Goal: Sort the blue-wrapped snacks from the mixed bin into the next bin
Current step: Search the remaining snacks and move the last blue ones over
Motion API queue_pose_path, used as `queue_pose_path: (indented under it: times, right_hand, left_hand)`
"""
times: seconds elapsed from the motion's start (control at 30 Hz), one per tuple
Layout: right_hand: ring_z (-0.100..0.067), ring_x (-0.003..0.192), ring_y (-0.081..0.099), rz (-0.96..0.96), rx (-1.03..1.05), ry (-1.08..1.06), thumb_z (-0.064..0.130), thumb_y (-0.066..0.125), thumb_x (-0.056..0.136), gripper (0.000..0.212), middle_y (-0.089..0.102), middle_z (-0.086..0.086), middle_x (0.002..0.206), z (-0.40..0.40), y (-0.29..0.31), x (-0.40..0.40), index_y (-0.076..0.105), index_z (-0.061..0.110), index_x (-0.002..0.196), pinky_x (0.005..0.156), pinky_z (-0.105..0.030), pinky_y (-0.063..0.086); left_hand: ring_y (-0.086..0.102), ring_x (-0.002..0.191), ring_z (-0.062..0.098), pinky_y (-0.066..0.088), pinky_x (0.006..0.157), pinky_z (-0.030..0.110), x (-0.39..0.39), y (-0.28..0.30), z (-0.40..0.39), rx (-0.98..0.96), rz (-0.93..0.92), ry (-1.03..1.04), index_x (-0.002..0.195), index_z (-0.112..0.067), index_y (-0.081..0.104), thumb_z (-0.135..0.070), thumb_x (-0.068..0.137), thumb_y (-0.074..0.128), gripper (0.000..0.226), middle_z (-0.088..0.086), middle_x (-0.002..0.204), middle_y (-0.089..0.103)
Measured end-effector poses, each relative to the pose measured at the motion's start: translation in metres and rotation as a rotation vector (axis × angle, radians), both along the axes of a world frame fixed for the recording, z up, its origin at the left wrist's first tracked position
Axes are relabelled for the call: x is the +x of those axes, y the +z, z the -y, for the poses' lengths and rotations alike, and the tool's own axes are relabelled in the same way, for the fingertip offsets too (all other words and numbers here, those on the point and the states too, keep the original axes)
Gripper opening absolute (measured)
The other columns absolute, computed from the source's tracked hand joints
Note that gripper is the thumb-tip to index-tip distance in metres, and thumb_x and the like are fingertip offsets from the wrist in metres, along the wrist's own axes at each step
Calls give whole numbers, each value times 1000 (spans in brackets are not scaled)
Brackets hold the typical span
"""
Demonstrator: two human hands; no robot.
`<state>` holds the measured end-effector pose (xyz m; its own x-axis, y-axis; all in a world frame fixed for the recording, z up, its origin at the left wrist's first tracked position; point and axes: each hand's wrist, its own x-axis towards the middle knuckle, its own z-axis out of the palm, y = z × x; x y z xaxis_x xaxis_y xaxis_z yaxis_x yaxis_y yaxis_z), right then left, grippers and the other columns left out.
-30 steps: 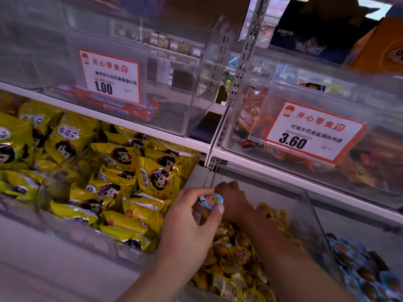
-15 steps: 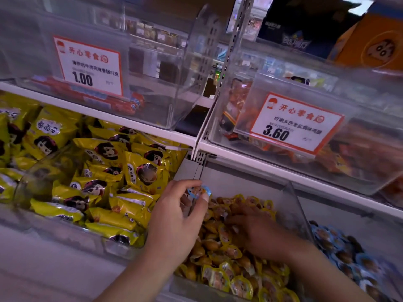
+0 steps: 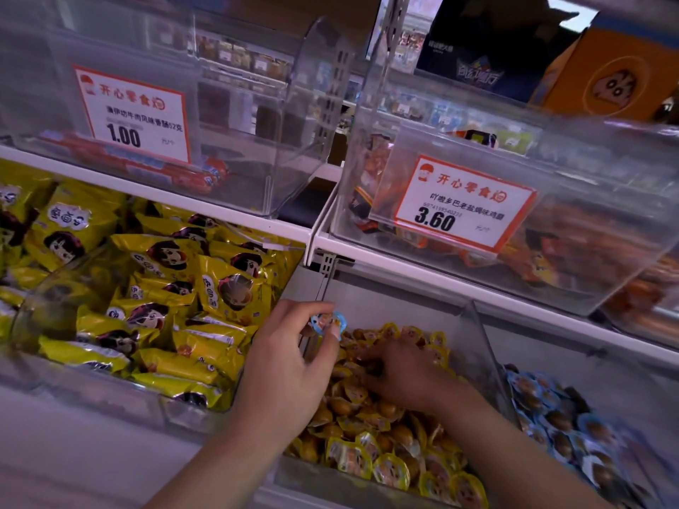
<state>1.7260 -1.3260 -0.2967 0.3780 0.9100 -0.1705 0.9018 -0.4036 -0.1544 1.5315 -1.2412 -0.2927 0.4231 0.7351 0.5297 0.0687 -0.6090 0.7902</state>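
Change: since half a second ago our left hand (image 3: 290,365) keeps its pinch on the blue-wrapped snack (image 3: 328,322), while our right hand (image 3: 400,376) has spread flatter over the yellow pile.
Left hand: we hold the small round blue-wrapped snack between thumb and fingertips, raised above the near-left corner of the mixed bin (image 3: 481,347).
Right hand: palm down just right of the left hand, fingers reaching into the yellow-wrapped snacks (image 3: 374,427); we cannot tell whether it grips anything.
Mixed bin: clear-walled, under both hands, heaped with yellow-wrapped snacks.
Next bin: blue-wrapped snacks (image 3: 562,424) lie in the next bin (image 3: 624,383), right of our right forearm, past the clear divider.
Left of our left hand: yellow cartoon-face packets (image 3: 154,288).
Above the hands: clear upper bins with a 1.00 price tag (image 3: 132,113) and a 3.60 price tag (image 3: 463,203).
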Motion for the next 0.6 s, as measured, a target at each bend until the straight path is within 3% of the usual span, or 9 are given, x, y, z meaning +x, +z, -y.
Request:
queue_pose_path:
  times: [0.1,0.2,0.27,0.33,0.37,0.43,0.53,0.6]
  right_hand:
    - [-14,82,64,-65,162,-20,33,61,88,9,69,5,83,3,3,-11,70,30,87,76,-38,55]
    - [-11,83,69,-304,614,-287,21,63,94,12,74,7,85,22,16,-23,74,26,90,77,-28,55]
    - [-20,82,72,-830,867,-531,15,62,94,13,74,-3,87,38,28,-38,75,17,92,78,-35,59]
    - [-28,74,69,-1515,825,-572,21,62,91,21,68,-16,90,53,39,-59,75,5,97,63,-42,60]
    - [-26,72,66,-1701,770,-549,27,62,90,26,67,-16,93,59,45,-68,76,7,100,56,-37,57]
    - [-21,73,62,-1743,742,-489,32,60,93,29,68,-13,100,69,52,-78,77,12,103,50,-28,49]
    - [-27,80,54,-1512,848,-533,28,64,92,33,65,-16,107,85,56,-74,71,7,116,53,-30,34]
    - [-22,72,55,-1379,927,-558,25,67,90,30,68,-13,95,103,57,-62,71,7,113,53,-29,36]
  left_hand:
    - [58,102,1,53,80,26,-2,2,-1,45,-9,2,114,-39,62,-41,91,58,23,-22,107,54]
    - [55,101,6,49,81,30,-1,6,7,194,-82,-6,114,-33,62,-38,92,56,24,-17,106,55]
    - [56,99,10,49,80,33,4,9,19,215,-95,-37,114,-31,64,-38,91,56,25,-15,106,57]
    - [58,99,14,50,81,38,10,10,29,231,-113,-74,113,-29,66,-37,87,61,27,-13,105,62]
    - [59,99,15,50,83,39,14,11,34,247,-131,-83,112,-28,67,-37,85,64,29,-13,104,65]
    - [58,100,13,46,86,33,20,14,47,247,-142,-111,113,-30,68,-39,82,68,32,-15,106,68]
    - [56,104,9,43,87,26,27,17,72,268,-137,-220,118,-31,63,-48,88,59,35,-18,114,65]
    - [50,119,1,39,99,21,31,15,84,255,-161,-337,133,-36,54,-55,95,49,42,-22,130,53]
